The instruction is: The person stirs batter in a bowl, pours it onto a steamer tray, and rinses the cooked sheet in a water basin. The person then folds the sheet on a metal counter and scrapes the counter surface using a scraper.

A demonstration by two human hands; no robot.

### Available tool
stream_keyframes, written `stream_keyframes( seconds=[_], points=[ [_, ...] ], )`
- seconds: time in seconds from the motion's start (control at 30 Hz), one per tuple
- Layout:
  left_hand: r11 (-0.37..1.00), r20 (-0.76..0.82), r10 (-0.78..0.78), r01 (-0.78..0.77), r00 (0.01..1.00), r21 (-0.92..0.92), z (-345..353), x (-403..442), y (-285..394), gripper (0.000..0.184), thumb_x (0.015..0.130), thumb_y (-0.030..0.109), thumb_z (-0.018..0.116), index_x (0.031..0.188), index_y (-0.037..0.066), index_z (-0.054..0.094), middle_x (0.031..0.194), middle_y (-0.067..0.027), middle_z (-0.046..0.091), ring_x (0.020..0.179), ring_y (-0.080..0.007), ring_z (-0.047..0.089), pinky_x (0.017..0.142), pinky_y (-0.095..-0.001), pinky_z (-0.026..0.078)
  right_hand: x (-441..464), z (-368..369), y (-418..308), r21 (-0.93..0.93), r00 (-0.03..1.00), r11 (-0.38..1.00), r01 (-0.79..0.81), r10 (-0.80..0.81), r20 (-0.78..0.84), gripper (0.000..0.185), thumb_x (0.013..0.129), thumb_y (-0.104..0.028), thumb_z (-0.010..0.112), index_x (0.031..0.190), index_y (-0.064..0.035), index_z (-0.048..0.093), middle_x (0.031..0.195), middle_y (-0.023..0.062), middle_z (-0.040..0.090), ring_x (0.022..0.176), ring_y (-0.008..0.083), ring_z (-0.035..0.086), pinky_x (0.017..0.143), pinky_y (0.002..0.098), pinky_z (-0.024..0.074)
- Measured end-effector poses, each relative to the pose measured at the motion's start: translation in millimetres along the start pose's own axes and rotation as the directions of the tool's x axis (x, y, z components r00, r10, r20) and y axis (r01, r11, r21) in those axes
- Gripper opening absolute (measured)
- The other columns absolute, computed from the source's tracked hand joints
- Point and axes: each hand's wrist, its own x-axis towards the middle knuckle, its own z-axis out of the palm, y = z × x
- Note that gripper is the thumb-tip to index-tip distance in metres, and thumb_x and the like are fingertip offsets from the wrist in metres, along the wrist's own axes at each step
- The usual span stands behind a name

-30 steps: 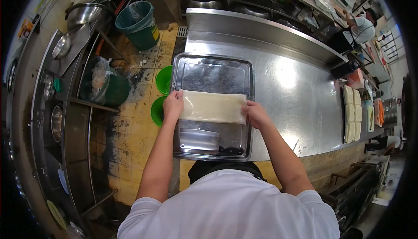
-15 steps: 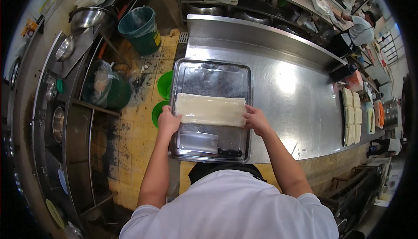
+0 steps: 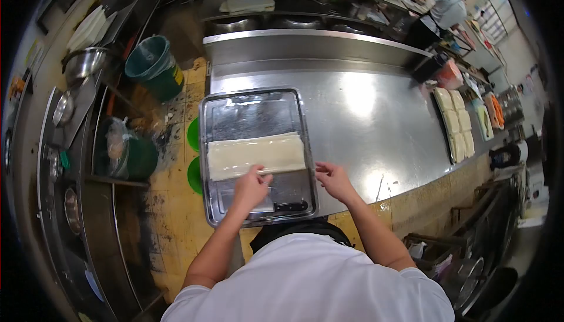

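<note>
A pale, folded slab of dough (image 3: 257, 153) lies flat across a shallow metal tray (image 3: 251, 100). My left hand (image 3: 252, 186) is over the dough's near edge, fingers loosely bent and apart; whether the fingertips touch the dough I cannot tell. Below the dough, a cleaver (image 3: 291, 206) rests in the tray with its black handle to the right. Its blade is largely covered by my left hand and forearm. Past the tray's right rim, my right hand (image 3: 333, 181) hovers open above the steel table, holding nothing.
The steel table (image 3: 358, 140) extends right to a tray of white blocks (image 3: 453, 123). Green bowls (image 3: 194, 175) show left of my tray, and lined bins (image 3: 154, 69) stand on the yellow floor. Across the raised ledge, a person (image 3: 442, 12) works at another counter.
Both hands have let go of the dough's ends. My left hand has moved inward over the near edge, my right hand away past the tray rim. The whole view has shifted.
</note>
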Motion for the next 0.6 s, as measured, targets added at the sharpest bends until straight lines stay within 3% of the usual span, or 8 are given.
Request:
stream_keyframes(
  seconds=[0.1, 0.23, 0.27, 0.47, 0.6],
  points=[
    [0.990, 0.187, 0.130, -0.139, 0.974, 0.036, 41.3, -15.0, 40.1, 0.040, 0.091, 0.032, 0.073, 0.122, 0.007, 0.067, 0.090, -0.0162, 0.075, 0.088, -0.0384, 0.071, 0.079, -0.0488, 0.055, -33.9, -9.6, 18.7, 0.017, 1.000, 1.000, -0.008, 0.008, -0.009, 0.044, 0.092, -0.018, 0.067, 0.132, 0.0006, 0.065, 0.116, 0.0204, 0.074, 0.102, 0.0276, 0.072, 0.090, 0.0379, 0.0562],
    [0.961, 0.317, 0.246, -0.273, 0.916, 0.043, 85.9, -37.6, 77.9, 0.038, 0.091, 0.032, 0.072, 0.120, 0.007, 0.067, 0.092, -0.0167, 0.075, 0.089, -0.0380, 0.072, 0.078, -0.0482, 0.056, -76.3, -29.5, 45.3, -0.001, 1.000, 1.000, -0.008, 0.008, 0.014, 0.042, 0.092, -0.020, 0.068, 0.128, 0.0018, 0.067, 0.111, 0.0207, 0.075, 0.099, 0.0265, 0.073, 0.089, 0.0371, 0.0563],
    [0.953, 0.344, 0.261, -0.297, 0.902, 0.054, 95.4, -42.6, 86.6, 0.038, 0.091, 0.031, 0.072, 0.121, 0.007, 0.067, 0.091, -0.0168, 0.075, 0.088, -0.0377, 0.072, 0.077, -0.0471, 0.056, -86.2, -35.3, 54.9, -0.007, 0.999, 1.000, 0.013, -0.013, 0.034, 0.042, 0.097, -0.017, 0.066, 0.134, 0.0026, 0.063, 0.112, 0.0140, 0.074, 0.094, 0.0159, 0.069, 0.084, 0.0308, 0.0557],
    [0.902, 0.410, 0.357, -0.424, 0.839, 0.083, 156.4, -80.2, 142.5, 0.038, 0.092, 0.030, 0.072, 0.121, 0.006, 0.067, 0.086, -0.0153, 0.074, 0.083, -0.0352, 0.072, 0.074, -0.0454, 0.055, -157.4, -84.7, 94.5, 0.082, 0.997, 0.995, -0.050, 0.055, -0.061, 0.041, 0.097, -0.016, 0.065, 0.132, 0.0042, 0.064, 0.115, 0.0154, 0.074, 0.106, 0.0206, 0.070, 0.094, 0.0332, 0.0541],
    [0.881, 0.495, 0.345, -0.457, 0.797, 0.122, 203.3, -114.0, 182.8, 0.040, 0.092, 0.032, 0.071, 0.122, 0.006, 0.066, 0.090, -0.0161, 0.075, 0.089, -0.0365, 0.072, 0.079, -0.0471, 0.055, -206.1, -122.3, 136.0, 0.156, 0.974, 0.987, 0.023, 0.013, -0.225, 0.039, 0.092, -0.020, 0.068, 0.125, 0.0012, 0.069, 0.107, 0.0178, 0.076, 0.095, 0.0239, 0.072, 0.088, 0.0358, 0.0563]
  ],
)
